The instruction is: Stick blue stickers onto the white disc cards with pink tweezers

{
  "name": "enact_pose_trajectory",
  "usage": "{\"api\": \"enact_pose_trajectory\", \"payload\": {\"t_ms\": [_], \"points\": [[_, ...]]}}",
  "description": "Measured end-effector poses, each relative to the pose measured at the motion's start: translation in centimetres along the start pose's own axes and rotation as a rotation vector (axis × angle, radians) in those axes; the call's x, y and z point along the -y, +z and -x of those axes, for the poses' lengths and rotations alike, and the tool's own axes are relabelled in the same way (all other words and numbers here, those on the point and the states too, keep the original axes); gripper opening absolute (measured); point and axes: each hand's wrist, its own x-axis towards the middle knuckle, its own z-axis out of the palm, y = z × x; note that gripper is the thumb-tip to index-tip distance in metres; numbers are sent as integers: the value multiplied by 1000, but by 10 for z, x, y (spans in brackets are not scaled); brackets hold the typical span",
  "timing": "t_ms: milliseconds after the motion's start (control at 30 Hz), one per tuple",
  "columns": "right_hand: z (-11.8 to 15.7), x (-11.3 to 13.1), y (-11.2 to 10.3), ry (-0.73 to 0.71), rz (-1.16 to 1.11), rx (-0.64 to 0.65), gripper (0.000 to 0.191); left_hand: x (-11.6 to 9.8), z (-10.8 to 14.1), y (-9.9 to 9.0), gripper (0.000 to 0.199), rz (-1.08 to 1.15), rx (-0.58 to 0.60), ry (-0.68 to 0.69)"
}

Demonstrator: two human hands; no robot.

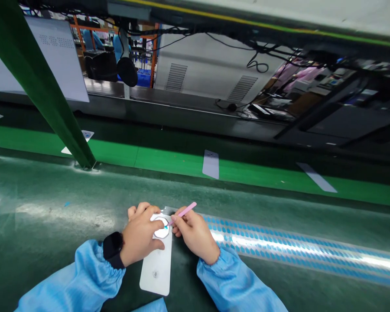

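Observation:
A long white panel (156,271) lies on the green work surface, with a dark-rimmed round area near its far end. My left hand (142,234) holds the panel down from the left; its index finger touches the round area and the thumb rests just below. Between the fingers of my right hand (192,229) are slim pink tweezers (186,209), their tip pointing down-left into the circle. A tiny blue piece (166,227) shows at that tip, by my left index finger. Right beside my right hand begins a clear strip with rows of blue dots (266,240).
Past the work surface runs a bright green belt (156,158) carrying a white panel (211,164) and another pale panel (316,177). A green post (48,86) slants down at the left. Cables and a beam (263,26) hang overhead. A small blue scrap (67,203) lies left.

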Motion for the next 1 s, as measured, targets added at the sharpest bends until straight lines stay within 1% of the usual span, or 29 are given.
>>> {"api": "enact_pose_trajectory", "payload": {"t_ms": [67, 133, 333, 400, 467, 533, 567, 600, 633, 667, 733, 800, 867, 1000], "points": [[0, -1, 0, -15, 1, 3, 23, -1, 1, -1, 25, -9, 33, 17], [0, -1, 1, -23, -3, 3, 23, -2, 2, -2, 20, -21, 61, 26], [-1, -6, 1, -45, -4, -5, 22, -4, 2, -4, 20, -58, 93, 23], [1, -5, -4, -92, 9, -67, 22, -5, 2, -5, 21, -64, 94, 15], [5, -1, -11, -226, 91, -196, 20, -5, 3, -4, 25, -67, 91, 3], [12, 4, -17, -433, 220, -316, 18, -6, 3, -4, 28, -63, 90, -7], [16, 6, -19, -531, 286, -338, 18, -6, 3, -4, 29, -57, 89, -12], [21, 7, -18, -611, 348, -325, 19, -5, 2, -4, 29, -50, 87, -17], [25, 7, -17, -662, 410, -283, 20, -5, 2, -4, 29, -42, 85, -21], [29, 6, -14, -680, 480, -218, 23, -5, 2, -3, 29, -33, 85, -22], [35, 1, -6, -643, 643, -81, 30, -4, 1, -3, 28, -19, 84, -20], [37, -4, 3, -556, 806, 12, 31, -4, 0, -2, 26, -11, 81, -19], [38, -8, 10, -483, 940, 48, 28, -5, 0, -2, 26, 1, 73, -31], [38, -8, 18, -435, 1099, 31, 29, -9, -3, -6, 38, 33, 89, -86]]}}
